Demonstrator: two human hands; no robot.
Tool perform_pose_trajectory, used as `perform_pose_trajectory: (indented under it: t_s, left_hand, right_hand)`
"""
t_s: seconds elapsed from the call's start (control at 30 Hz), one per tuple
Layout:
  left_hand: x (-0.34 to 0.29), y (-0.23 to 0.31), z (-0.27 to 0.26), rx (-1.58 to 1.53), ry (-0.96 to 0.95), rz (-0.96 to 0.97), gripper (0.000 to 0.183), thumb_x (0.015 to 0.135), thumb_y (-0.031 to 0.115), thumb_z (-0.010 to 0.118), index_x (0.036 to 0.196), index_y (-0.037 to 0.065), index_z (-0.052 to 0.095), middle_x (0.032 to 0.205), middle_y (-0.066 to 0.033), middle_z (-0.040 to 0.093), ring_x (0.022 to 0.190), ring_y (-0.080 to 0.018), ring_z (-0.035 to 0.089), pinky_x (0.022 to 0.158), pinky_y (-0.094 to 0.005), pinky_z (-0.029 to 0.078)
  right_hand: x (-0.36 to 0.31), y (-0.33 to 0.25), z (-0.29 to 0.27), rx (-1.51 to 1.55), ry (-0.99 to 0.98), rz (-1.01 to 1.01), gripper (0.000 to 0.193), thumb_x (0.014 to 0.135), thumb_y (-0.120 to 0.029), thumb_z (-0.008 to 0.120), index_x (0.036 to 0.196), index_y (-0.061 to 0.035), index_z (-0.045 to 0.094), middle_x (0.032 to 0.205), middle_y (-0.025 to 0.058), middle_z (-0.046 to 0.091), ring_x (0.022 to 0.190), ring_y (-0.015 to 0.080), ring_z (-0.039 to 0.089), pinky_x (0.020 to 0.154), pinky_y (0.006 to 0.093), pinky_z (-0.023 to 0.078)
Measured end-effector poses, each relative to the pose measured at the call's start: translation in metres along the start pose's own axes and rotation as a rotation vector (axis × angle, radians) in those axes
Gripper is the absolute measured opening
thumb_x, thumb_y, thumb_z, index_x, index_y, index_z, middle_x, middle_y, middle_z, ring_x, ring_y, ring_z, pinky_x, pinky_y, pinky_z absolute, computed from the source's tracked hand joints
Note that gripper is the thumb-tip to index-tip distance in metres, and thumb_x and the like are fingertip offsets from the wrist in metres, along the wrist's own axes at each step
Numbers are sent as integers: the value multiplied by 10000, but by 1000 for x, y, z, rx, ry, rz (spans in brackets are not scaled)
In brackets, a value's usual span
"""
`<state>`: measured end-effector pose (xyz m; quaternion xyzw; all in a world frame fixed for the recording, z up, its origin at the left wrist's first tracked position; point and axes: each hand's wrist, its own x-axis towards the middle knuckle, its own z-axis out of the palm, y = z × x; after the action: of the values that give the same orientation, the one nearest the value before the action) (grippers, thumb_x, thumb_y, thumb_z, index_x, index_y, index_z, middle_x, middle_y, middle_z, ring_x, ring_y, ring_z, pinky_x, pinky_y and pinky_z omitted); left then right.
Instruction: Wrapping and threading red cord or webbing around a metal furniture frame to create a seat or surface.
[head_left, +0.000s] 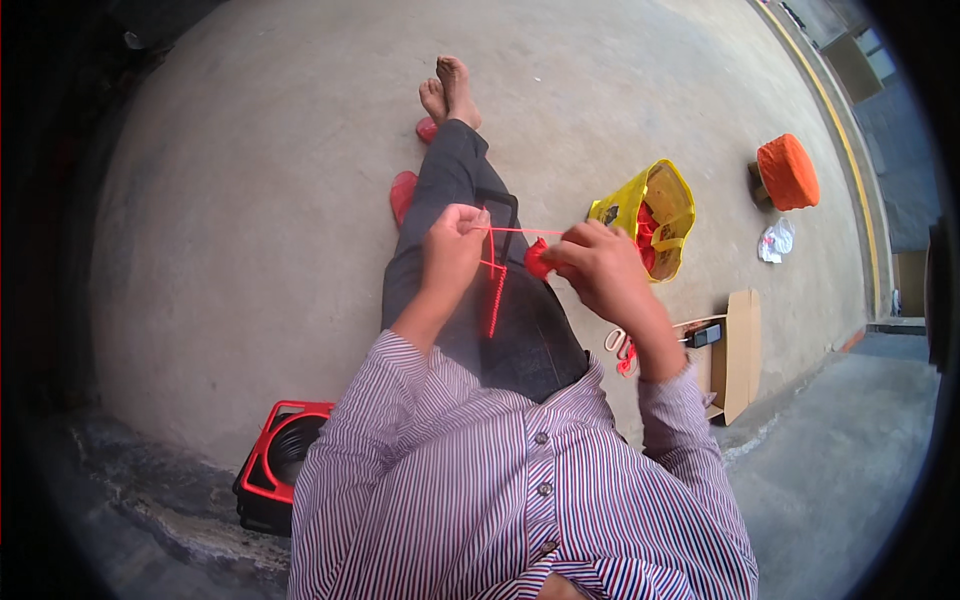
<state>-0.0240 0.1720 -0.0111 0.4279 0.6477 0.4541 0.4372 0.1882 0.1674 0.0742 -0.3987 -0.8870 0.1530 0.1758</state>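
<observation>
My left hand [455, 245] is closed over my lap, pinching a thin red cord [525, 230] between thumb and fingers. That cord runs taut across to my right hand [607, 268], which is also closed. At my right fingertips is a small, rounded red bundle [537, 259]; whether it is cloth or wound cord I cannot tell. Below my left hand hangs a length of twisted or knotted red cord [497, 302], joined to a loop of the same colour. Behind the cords, a black-rimmed rectangular object [513, 205] lies on my dark trousers.
Right of my legs stands a yellow bag [622, 200] with red material inside. Nearer lie scissors [614, 340] and an open cardboard box [742, 355] with a black item. Farther right are an orange-topped stool [788, 172] and white plastic [775, 241]. A red-and-black case [285, 410] stands left.
</observation>
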Motion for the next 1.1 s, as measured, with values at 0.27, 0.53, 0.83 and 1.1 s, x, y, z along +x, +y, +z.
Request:
perform_pose_trajectory:
  t_s: [0.27, 0.53, 0.83, 1.1]
  left_hand:
    - [25, -42, 13, 391, 158, 437, 275, 972, 214, 513, 844, -5, 620, 762, -92, 622, 745, -222, 618, 690, -364, 485]
    - [-23, 34, -1, -756, -225, -313, 108, 908, 114, 555, 818, 54, 561, 683, 22, 559, 492, -31, 415, 440, -177, 312]
    - [-16, -25, 11, -228, -156, -202, 375, 873, 306, 596, 1107, 12, 607, 1088, -55, 613, 1015, -133, 533, 832, -295, 418]
    - [-10, -28, 29, -505, -115, -318, 676, 817, 180, 624, 1394, -13, 330, 1426, -216, 312, 1344, -292, 306, 1073, -333, 300]
  right_hand:
    - [26, 19, 114, 818, 251, 381, 330, 738, -74, 737, 1056, -42, 654, 896, 132, 636, 846, 303, 650, 761, 368, 530]
    - [8, -1, 76, 478, 354, -10, 428, 763, -83, 734, 1162, -32, 589, 1123, 136, 589, 1018, 291, 608, 849, 356, 500]
    - [-93, 13, 24, 1860, 400, 513, 459, 924, -328, 597, 1180, 39, 492, 950, 93, 612, 895, 179, 602, 789, 339, 508]
    - [-119, -40, -5, 1321, 194, 646, 569, 873, -402, 668, 1228, 28, 549, 920, 7, 577, 807, 100, 544, 719, 242, 444]
